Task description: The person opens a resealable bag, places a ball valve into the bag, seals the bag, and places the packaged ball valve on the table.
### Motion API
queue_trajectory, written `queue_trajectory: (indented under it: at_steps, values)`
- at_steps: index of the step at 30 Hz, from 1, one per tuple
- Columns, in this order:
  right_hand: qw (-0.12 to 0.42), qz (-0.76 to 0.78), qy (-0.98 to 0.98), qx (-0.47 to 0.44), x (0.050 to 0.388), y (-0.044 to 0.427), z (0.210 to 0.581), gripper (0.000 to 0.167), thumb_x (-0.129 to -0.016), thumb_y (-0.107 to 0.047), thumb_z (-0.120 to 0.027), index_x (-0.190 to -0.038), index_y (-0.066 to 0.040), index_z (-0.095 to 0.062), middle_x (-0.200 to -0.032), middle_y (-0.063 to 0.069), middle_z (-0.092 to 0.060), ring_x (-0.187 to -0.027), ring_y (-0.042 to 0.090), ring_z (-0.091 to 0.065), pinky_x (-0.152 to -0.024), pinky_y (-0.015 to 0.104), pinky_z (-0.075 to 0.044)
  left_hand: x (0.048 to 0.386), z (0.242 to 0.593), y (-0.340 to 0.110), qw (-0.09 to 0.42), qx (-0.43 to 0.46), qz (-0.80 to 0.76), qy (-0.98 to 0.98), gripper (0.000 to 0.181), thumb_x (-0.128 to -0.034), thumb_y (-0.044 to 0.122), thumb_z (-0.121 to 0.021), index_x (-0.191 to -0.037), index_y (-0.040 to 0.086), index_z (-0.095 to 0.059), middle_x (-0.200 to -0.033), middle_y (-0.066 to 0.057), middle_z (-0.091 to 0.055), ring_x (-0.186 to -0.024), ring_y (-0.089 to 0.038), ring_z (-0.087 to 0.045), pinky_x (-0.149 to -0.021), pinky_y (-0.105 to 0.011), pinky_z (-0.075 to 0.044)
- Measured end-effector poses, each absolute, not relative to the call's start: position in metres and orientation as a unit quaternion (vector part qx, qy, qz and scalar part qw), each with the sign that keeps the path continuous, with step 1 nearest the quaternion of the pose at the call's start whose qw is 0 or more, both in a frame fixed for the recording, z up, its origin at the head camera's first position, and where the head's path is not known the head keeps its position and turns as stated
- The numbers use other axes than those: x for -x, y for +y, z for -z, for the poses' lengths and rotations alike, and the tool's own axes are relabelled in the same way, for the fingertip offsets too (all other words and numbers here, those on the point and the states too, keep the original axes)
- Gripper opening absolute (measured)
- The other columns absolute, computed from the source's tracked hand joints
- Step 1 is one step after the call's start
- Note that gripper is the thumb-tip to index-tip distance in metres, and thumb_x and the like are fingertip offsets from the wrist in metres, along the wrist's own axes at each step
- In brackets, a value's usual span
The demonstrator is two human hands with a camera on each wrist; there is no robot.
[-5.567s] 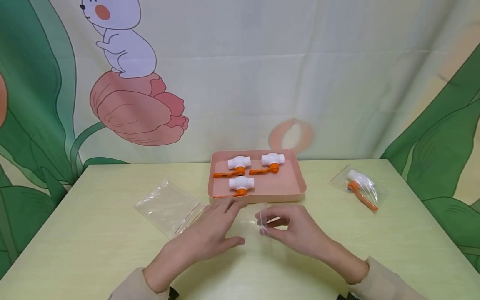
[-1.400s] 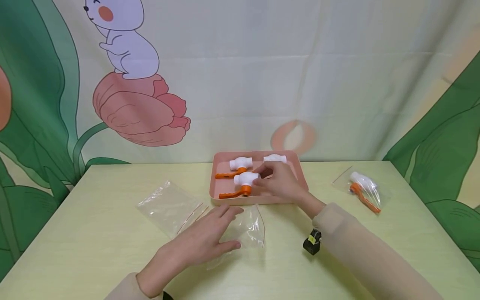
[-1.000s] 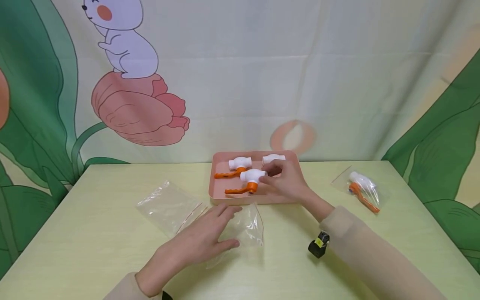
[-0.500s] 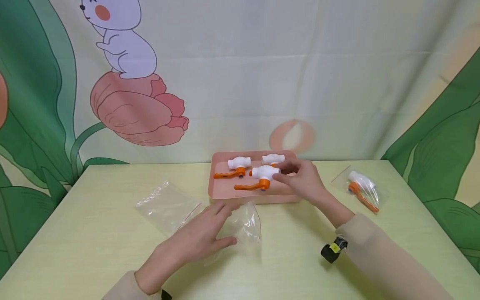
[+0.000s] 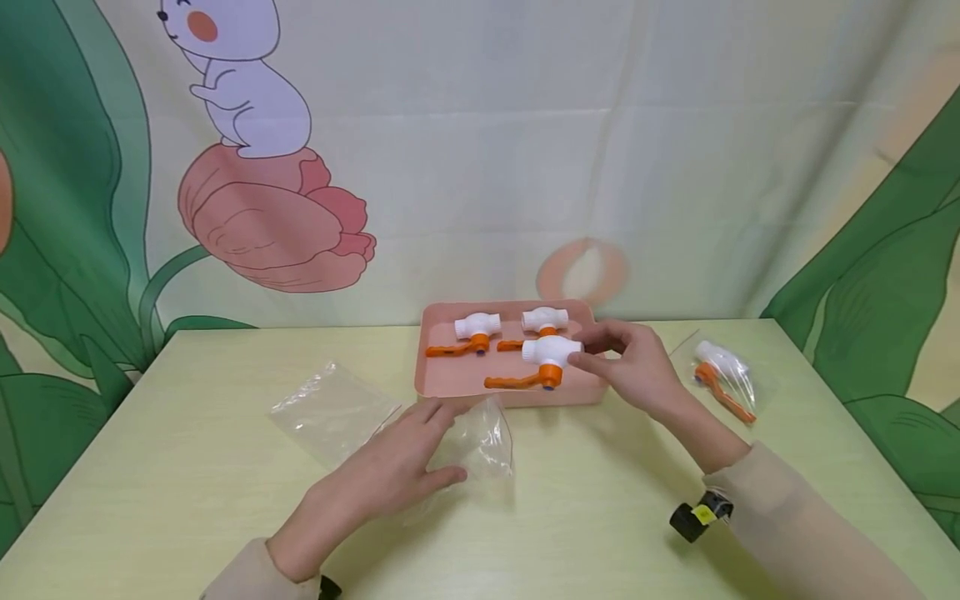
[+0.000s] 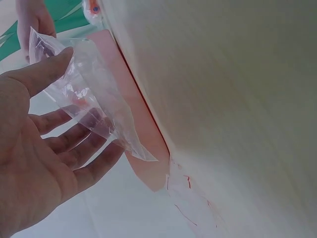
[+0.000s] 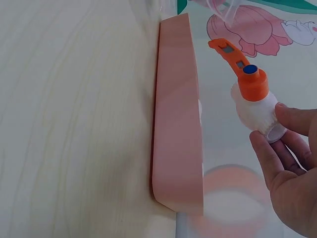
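My right hand (image 5: 633,367) pinches the white end of a ball valve (image 5: 551,350) with an orange lever, raised in front of the tray. The right wrist view shows thumb and fingertips on the valve's white body (image 7: 255,111), its lever pointing away. With its thumb and fingers spread apart, my left hand (image 5: 393,458) holds a clear zip bag (image 5: 483,442); in the left wrist view the bag (image 6: 84,84) lies between thumb and fingers. Two more ball valves, a left one (image 5: 477,327) and a right one (image 5: 545,318), lie in the pink tray (image 5: 450,385).
Left of the tray, clear zip bagging (image 5: 330,412) lies flat on the pale wooden table (image 5: 187,492). A bagged ball valve (image 5: 723,375) rests at the right. Behind the table hangs a printed curtain (image 5: 450,167).
The right hand has lifted the front valve out of its place in the tray and carried it rightward and slightly up. The left hand with its bag has shifted only slightly left.
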State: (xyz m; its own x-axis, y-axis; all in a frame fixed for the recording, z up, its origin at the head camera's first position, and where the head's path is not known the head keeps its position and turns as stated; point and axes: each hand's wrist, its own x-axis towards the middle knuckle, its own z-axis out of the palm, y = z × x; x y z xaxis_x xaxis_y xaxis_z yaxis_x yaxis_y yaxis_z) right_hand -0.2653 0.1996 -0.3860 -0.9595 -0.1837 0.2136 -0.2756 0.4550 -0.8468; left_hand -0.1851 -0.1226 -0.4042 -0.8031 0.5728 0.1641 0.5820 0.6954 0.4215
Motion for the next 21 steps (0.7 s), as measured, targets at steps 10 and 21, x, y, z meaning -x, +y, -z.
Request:
queue_trajectory:
  at_steps: [10,21]
  values:
    - [0.044,-0.492,-0.858,-0.138,0.254,0.208,0.379,0.024,-0.091,-0.021,-0.081,-0.109,-0.006,-0.073,-0.106,0.007,-0.071,-0.101,0.024,-0.066,-0.079,0.027,-0.056,0.191,0.404,-0.128,0.006,0.306,0.234,-0.923,0.080,-0.0897,0.023,-0.083,-0.155,0.008,-0.039,-0.148,-0.015,-0.049,-0.129,-0.031,-0.053,-0.107,-0.047,-0.046]
    - [0.022,-0.506,-0.849,-0.150,0.245,0.208,0.375,0.026,-0.090,-0.021,-0.083,-0.108,-0.006,-0.073,-0.107,0.007,-0.070,-0.099,0.024,-0.066,-0.077,0.027,-0.056,0.193,0.405,-0.129,0.002,0.274,0.212,-0.938,0.072,-0.0895,0.027,-0.083,-0.148,0.004,-0.048,-0.134,-0.012,-0.057,-0.121,-0.028,-0.057,-0.102,-0.044,-0.049]
